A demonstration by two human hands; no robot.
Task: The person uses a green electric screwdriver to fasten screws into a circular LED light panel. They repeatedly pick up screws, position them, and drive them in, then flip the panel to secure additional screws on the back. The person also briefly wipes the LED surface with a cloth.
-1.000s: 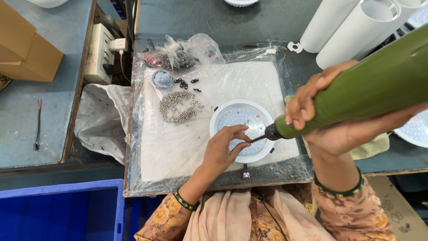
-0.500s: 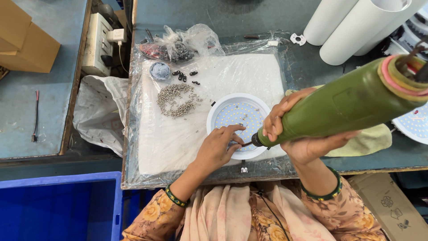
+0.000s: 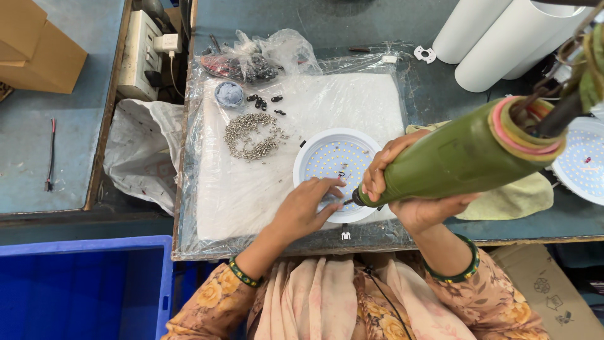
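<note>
A round white lamp panel (image 3: 336, 160) dotted with small diodes lies on a white foam pad (image 3: 296, 145) covered in clear plastic. My right hand (image 3: 406, 189) grips a green electric screwdriver (image 3: 459, 157), its tip pointing down at the panel's near edge. My left hand (image 3: 308, 208) rests its fingers on the panel's near rim beside the tip. A heap of small silver screws (image 3: 250, 135) sits on the pad to the left of the panel.
Several black clips (image 3: 263, 102) and a small round cup (image 3: 229, 93) lie at the pad's back. A plastic bag of parts (image 3: 251, 60), white tubes (image 3: 503, 38), a power strip (image 3: 141, 53), cardboard boxes (image 3: 34, 41), a blue crate (image 3: 82, 289), a yellow-green cloth (image 3: 509, 198) and another lamp panel (image 3: 585, 167) surround it.
The screwdriver has swung more upright and its tip has moved left and nearer on the panel. My left hand has stayed on the panel's rim.
</note>
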